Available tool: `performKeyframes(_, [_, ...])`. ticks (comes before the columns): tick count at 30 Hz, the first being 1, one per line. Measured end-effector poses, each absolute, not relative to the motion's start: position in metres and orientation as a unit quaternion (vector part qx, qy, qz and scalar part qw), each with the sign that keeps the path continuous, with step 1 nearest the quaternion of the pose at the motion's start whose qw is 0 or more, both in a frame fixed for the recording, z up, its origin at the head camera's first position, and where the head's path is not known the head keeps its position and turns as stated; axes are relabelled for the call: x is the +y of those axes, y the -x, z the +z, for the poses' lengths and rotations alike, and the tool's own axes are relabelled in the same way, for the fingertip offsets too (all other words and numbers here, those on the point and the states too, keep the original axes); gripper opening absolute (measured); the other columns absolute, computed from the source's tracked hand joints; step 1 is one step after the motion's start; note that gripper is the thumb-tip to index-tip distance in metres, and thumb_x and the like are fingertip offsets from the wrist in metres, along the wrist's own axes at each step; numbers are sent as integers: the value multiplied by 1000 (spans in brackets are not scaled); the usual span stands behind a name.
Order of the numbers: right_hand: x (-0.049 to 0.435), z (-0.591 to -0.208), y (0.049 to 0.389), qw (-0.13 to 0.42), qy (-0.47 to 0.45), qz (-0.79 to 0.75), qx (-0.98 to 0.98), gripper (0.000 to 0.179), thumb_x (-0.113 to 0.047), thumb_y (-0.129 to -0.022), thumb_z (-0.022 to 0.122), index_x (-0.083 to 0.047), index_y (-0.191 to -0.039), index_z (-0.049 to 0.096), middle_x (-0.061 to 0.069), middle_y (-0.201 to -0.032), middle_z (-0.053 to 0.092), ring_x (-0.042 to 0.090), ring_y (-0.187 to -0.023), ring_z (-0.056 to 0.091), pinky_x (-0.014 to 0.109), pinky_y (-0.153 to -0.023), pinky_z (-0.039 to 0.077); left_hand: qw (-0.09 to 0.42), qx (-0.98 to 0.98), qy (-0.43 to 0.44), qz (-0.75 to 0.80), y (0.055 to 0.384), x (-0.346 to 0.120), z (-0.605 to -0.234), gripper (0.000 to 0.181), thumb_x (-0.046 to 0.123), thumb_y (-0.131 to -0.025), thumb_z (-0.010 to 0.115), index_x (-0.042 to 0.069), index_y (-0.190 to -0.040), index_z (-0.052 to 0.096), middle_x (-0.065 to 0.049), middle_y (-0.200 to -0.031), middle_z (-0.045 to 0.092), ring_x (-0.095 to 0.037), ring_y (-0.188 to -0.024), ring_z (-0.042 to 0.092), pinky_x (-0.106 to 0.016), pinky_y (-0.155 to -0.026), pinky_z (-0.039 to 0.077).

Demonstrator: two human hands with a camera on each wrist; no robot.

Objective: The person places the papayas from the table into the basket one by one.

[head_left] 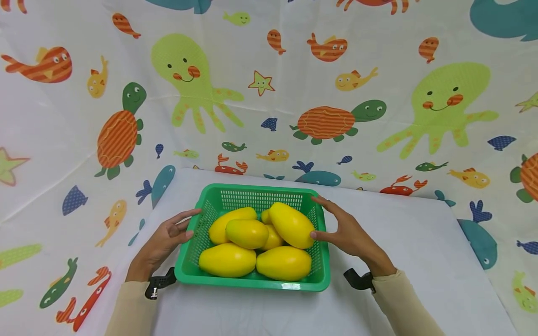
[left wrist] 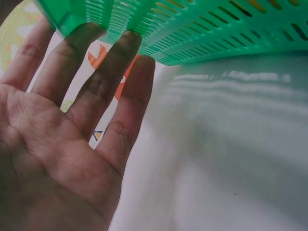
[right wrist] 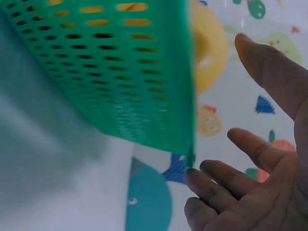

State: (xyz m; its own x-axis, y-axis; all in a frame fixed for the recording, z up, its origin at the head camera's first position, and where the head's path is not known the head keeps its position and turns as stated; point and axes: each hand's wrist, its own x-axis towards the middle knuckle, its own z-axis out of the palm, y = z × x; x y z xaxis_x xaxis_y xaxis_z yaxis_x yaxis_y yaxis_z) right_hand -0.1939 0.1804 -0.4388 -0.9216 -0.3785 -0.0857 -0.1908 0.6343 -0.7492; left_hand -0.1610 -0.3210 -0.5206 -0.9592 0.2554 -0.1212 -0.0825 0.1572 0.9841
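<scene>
A green plastic basket [head_left: 252,281] with slotted walls holds several smooth yellow fruits that look like papayas; one papaya [head_left: 292,225] leans high near the right wall. At the basket's left side is my left hand [head_left: 166,240], its fingers spread. In the left wrist view, the fingertips [left wrist: 130,38] of that hand reach the slotted wall, and they appear to touch it. My right hand [head_left: 346,231] is by the right rim with thumb and fingers apart. Its thumb is over the rim near the leaning papaya, and the right wrist view shows a fingertip [right wrist: 195,178] close to the basket's rim.
Under the basket lies a white cloth [head_left: 260,312] covering the table. Behind and to the left hangs a white sheet [head_left: 252,154] printed with sea animals. A dark strap mount [head_left: 161,282] sits on the left wrist and another [head_left: 359,280] on the right.
</scene>
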Motion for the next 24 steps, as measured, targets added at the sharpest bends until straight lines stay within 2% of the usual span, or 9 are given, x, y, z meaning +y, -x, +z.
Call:
performKeyframes(3, [187,-452,194,127,155,-420,885,89,-43,-93,82,-31,-167,34,2,-180,19,43,-161,30,75,-122,26,131,745,-62,652,161,-321,-520,58,21,-107,61,19,-162,44,6,-159,57,-8,-134,64,-44,-123,45])
performKeyframes(6, [190,-463,193,124,156,-443,874,88,-40,-95,80,-27,-168,32,4,-180,17,43,-161,30,68,-124,28,129,735,-65,662,160,-321,-521,58,20,-107,61,18,-162,43,6,-158,58,-9,-133,65,-22,-109,51])
performKeyframes(9, [191,-471,192,126,148,-466,863,87,-39,-97,78,-27,-169,31,7,-179,19,46,-159,32,65,-124,31,127,730,-65,668,160,-320,-522,59,20,-107,61,17,-163,42,6,-158,59,-10,-132,65,-20,-106,53])
performKeyframes(14, [193,-478,189,145,141,-511,835,84,-36,-100,75,-27,-169,29,12,-177,26,49,-157,35,68,-123,30,127,732,-63,666,158,-321,-523,58,19,-108,60,18,-163,42,6,-157,59,-10,-132,65,-20,-106,53])
performKeyframes(19, [195,-479,186,150,140,-525,826,82,-35,-101,74,-27,-170,29,13,-176,28,47,-152,44,68,-122,33,126,728,-65,671,157,-320,-522,58,16,-108,59,16,-163,41,4,-156,60,-12,-131,67,-20,-107,53])
performKeyframes(24, [202,-478,181,151,126,-525,828,83,-35,-101,74,-27,-170,29,13,-175,30,46,-152,45,68,-122,34,130,738,-62,660,157,-313,-517,58,17,-107,61,16,-162,44,4,-155,61,-13,-130,68,-16,-107,49])
